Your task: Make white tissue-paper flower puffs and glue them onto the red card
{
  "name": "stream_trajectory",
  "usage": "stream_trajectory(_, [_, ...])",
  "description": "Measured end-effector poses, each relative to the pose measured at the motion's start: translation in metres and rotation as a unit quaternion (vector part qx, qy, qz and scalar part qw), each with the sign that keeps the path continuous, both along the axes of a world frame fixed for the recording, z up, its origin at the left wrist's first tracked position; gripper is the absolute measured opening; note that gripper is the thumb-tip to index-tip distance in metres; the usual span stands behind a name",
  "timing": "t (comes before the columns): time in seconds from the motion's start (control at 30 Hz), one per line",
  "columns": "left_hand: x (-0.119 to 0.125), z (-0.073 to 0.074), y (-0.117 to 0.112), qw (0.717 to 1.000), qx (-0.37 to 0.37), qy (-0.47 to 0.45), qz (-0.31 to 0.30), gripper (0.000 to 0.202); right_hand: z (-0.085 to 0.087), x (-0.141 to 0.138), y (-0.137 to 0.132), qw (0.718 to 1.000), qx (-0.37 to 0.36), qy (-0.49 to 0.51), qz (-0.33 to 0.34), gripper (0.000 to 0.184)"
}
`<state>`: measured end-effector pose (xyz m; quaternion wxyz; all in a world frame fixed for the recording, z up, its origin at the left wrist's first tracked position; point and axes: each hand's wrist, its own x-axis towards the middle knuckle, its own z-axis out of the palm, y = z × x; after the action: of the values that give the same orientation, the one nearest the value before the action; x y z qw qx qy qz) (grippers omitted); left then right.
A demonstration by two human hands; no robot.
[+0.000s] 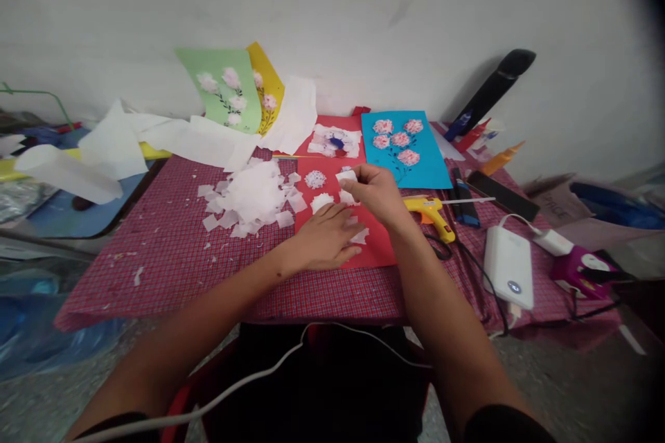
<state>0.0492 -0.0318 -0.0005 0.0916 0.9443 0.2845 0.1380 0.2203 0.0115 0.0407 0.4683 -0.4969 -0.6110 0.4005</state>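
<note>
We inspected a red-checked tablecloth [156, 235]: white tissue scraps [249, 197] lay at nine o'clock, red card [377, 252] at center, a glue gun [429, 214] at three, a power bank [509, 266] at four.

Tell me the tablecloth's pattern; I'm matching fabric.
Fine red check tablecloth, clearest in the head view.

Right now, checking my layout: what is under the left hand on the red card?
The left hand lies flat on the red paper card. A crumpled white tissue scrap shows beside it and another past its fingertips; what lies beneath the palm is covered.
</note>
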Motion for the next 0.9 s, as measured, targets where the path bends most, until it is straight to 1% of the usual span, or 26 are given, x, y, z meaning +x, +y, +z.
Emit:
stream_trajectory(0.1, [0.005, 0.004, 0.004, 0.999, -0.002, 0.007, -0.031, 0.042, 0.0, 0.0, 0.0, 1.0, 0.004, -0.003, -0.004, 0.024])
stream_trajectory(0.2, [0.003, 0.007, 0.003, 0.998, -0.021, -0.004, -0.067, 0.037, 0.001, 0.0, -0.001, 1.0, 0.007, -0.011, -0.008, 0.025])
stream_trajectory(0.3, [-0.004, 0.007, -0.002, 0.995, -0.033, -0.016, -0.096, 0.04, 0.001, 0.0, -0.002, 1.0, 0.01, -0.006, -0.006, 0.026])
stream_trajectory(0.4, [-0.018, 0.007, -0.005, 0.993, -0.029, -0.046, -0.103, 0.04, 0.001, 0.0, -0.001, 1.0, 0.003, -0.007, 0.004, 0.026])
stream_trajectory(0.5, [-0.04, 0.009, 0.0, 0.99, -0.011, -0.127, -0.064, 0.032, 0.001, 0.001, -0.002, 0.999, -0.015, -0.035, 0.036, 0.028])
stream_trajectory(0.57, [-0.06, 0.013, 0.006, 0.983, 0.012, -0.182, -0.028, 0.028, 0.002, 0.002, -0.003, 0.994, -0.031, -0.075, 0.076, 0.031])
stream_trajectory(0.6, [-0.07, 0.015, 0.008, 0.978, 0.015, -0.207, 0.009, 0.027, 0.003, 0.002, -0.004, 0.989, -0.042, -0.098, 0.106, 0.033])
stream_trajectory(0.63, [-0.078, 0.017, 0.01, 0.974, -0.003, -0.219, 0.05, 0.026, 0.003, 0.001, -0.005, 0.981, -0.052, -0.121, 0.14, 0.033])
stream_trajectory(0.67, [-0.086, 0.019, 0.01, 0.972, -0.036, -0.219, 0.071, 0.024, 0.003, 0.0, -0.007, 0.972, -0.06, -0.144, 0.173, 0.032])
stream_trajectory(0.7, [-0.092, 0.02, 0.009, 0.974, -0.069, -0.199, 0.087, 0.021, 0.003, -0.002, -0.008, 0.962, -0.065, -0.167, 0.204, 0.031])
stream_trajectory(0.73, [-0.095, 0.021, 0.006, 0.977, -0.097, -0.165, 0.091, 0.018, 0.002, -0.005, -0.009, 0.952, -0.067, -0.191, 0.231, 0.03])
stream_trajectory(0.77, [-0.097, 0.02, 0.002, 0.983, -0.109, -0.126, 0.08, 0.016, 0.0, -0.007, -0.01, 0.941, -0.067, -0.214, 0.252, 0.03])
stream_trajectory(0.87, [-0.095, 0.016, -0.012, 0.993, -0.097, -0.042, 0.06, 0.022, -0.004, -0.017, -0.014, 0.911, -0.056, -0.273, 0.305, 0.033])
stream_trajectory(0.9, [-0.093, 0.014, -0.016, 0.994, -0.087, -0.024, 0.064, 0.021, -0.006, -0.02, -0.016, 0.901, -0.052, -0.291, 0.318, 0.033])
